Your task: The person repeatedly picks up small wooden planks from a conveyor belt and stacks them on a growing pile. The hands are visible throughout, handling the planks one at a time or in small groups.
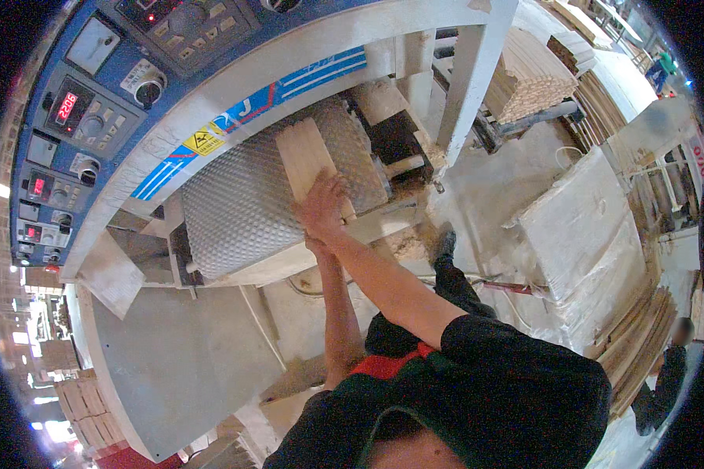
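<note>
My right hand point(325, 199) lies over the near end of a pale board point(306, 152), loosely opened out, its fingers laid across the wood and reaching toward the right edge. My left hand point(316, 245) is just below it, near the front edge of the machine's bed; my right wrist covers most of it, so I cannot tell whether its fingers are spread or pinching anything. The board rests on the grey, dimpled bed point(242, 203), right of its middle, with its long sides running away from me toward the machine's beam.

Along that beam runs a blue and white strip point(301, 80) with a yellow label point(203, 141) (a warning triangle is printed on it). Above and to the left curves a blue panel point(27, 148) with knobs and lit red displays. A pale post point(473, 86) stands to the right of the bed, and beyond it is a stack of wood point(528, 74).

Down by my right arm, my dark shoe point(446, 244) is on the floor. Further right stands a big whitish block point(587, 234), with long strips point(633, 344) of wood piled just beside it. A co-worker in dark clothes point(665, 383) is at the far right, and another person in green point(665, 64) is well away, at the upper right.
</note>
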